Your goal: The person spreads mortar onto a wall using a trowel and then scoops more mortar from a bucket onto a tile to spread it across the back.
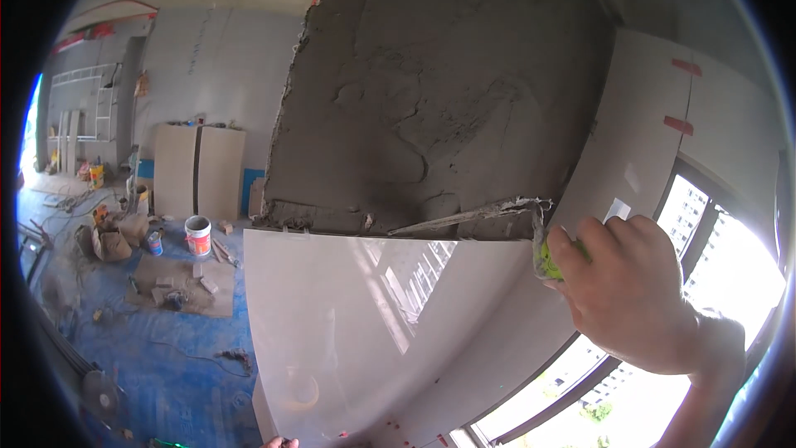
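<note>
My right hand [634, 282] is closed around the green handle of a trowel [473, 216]. The trowel's narrow, mortar-crusted blade points left, along the bottom of the grey wet mortar [464, 58] on the wall. Just below the blade runs the top edge of a large glossy white tile [332, 307], which reflects a window. Only a bit of my left hand [277, 442] shows at the lower edge of the view, near the tile's lower left corner. Its fingers are mostly cut off.
Windows [597, 394] lie to the right, beside a tiled wall with red clips [678, 125]. On the left, blue sheeting [191, 398] covers the floor, with a white bucket [198, 236], a small blue can [155, 242] and a board [220, 303] bearing offcuts. Two panels [176, 170] lean behind.
</note>
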Available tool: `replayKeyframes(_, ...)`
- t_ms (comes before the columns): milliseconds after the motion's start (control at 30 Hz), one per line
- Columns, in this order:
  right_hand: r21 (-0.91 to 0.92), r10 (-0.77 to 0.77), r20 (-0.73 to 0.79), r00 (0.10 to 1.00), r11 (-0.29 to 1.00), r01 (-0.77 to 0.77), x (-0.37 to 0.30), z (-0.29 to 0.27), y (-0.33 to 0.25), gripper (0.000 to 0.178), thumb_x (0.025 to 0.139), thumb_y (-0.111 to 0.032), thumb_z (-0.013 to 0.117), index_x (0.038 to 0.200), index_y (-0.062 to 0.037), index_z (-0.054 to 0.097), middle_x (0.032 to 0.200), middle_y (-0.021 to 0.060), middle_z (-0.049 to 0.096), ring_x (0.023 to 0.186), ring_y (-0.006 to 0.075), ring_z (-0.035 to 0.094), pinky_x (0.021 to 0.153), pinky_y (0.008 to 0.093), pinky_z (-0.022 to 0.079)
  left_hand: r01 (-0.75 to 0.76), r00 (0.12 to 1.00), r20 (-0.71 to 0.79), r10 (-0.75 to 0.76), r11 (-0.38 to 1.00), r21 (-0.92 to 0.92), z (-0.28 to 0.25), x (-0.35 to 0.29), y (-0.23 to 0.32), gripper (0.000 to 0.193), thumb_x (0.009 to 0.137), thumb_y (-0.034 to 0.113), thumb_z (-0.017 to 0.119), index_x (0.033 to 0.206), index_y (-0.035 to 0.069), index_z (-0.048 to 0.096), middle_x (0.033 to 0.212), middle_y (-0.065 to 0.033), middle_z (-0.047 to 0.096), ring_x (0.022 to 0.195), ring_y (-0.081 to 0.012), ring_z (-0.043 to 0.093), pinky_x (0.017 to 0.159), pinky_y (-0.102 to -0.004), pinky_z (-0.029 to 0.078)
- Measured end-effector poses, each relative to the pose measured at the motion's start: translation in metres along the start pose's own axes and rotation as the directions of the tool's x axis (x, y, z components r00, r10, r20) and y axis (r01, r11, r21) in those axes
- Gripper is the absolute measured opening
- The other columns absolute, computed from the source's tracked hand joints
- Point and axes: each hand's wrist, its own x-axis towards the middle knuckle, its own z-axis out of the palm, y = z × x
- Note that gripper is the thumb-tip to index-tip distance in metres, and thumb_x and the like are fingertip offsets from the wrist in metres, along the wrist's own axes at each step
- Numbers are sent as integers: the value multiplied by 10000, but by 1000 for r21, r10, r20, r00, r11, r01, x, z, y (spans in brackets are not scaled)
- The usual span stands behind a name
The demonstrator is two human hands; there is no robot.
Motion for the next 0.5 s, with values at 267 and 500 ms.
replayKeyframes(267,33,-16,40,999,999,15,5,2,-4,224,659,-110,621,860,-11,625,650,34,476,544,166,477,537,324,336,-17,999,-49,18,1000,26,-2,1,-15,346,912,332,596,780,13,622,601,-106,610,533,-221,592,535,-375,450)
replayKeyframes(500,26,-40,52,998,999,38,18,-3,-10,169,645,-102,630,793,-24,612,657,46,507,558,181,521,553,337,384,61,998,-4,-61,998,-10,-6,3,-15,347,917,332,593,783,13,616,583,-114,588,524,-236,577,525,-385,440)
